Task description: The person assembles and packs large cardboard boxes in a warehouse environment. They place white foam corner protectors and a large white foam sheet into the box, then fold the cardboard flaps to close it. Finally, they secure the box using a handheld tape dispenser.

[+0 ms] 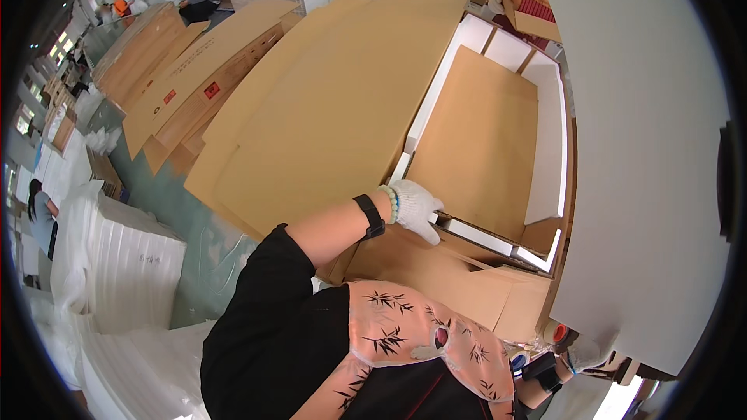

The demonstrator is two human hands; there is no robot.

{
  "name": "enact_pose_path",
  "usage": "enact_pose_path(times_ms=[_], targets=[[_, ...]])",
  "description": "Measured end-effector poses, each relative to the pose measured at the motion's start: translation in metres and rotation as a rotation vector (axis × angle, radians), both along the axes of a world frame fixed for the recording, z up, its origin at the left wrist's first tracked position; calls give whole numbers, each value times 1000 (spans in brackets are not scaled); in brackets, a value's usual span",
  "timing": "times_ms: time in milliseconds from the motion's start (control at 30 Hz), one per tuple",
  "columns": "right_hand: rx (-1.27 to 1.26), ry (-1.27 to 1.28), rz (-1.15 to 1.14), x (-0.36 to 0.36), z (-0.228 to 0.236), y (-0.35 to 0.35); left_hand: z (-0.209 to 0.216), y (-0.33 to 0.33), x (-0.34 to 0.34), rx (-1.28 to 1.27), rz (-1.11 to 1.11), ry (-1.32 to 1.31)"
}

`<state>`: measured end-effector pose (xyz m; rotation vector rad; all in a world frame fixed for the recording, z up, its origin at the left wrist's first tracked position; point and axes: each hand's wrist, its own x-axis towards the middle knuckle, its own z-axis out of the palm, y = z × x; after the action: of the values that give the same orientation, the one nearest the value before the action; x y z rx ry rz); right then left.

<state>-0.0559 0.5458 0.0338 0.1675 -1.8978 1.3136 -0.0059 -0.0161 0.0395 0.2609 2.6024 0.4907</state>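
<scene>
Two gloved hands, left (416, 208) gripping foam strip (478, 236), right (587, 354) low

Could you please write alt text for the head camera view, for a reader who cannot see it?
A person's gloved left hand rests on the near corner of an open cardboard box lined with white foam strips. Their gloved right hand grips the lower edge of a large white panel at the right. Flat cardboard sheets lie stacked behind.

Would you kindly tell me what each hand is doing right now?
Left hand: gloved, gripping the foam strip at the box's near edge.
Right hand: gloved, holding the white panel by its lower edge.
</scene>
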Motion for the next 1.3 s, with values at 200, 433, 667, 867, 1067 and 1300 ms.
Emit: enact_pose_path(times_ms=[200,433,667,867,1067,1300], targets=[[-577,-93,268,-16,13,5,-16,24,47,-64,-5,485],[-320,-151,152,-12,49,-87,-36,18,64,-51,-30,506],[-430,-176,282,-14,53,-111,-31,6,63,0,-93,436],[91,-164,393,-31,15,-162,-30,9,57,-14,-108,462],[1114,-175,417,-23,57,-267,-24,10,57,-16,-116,471],[1877,-451,704,-105,-9,-338,-12,3,53,30,-156,460]])
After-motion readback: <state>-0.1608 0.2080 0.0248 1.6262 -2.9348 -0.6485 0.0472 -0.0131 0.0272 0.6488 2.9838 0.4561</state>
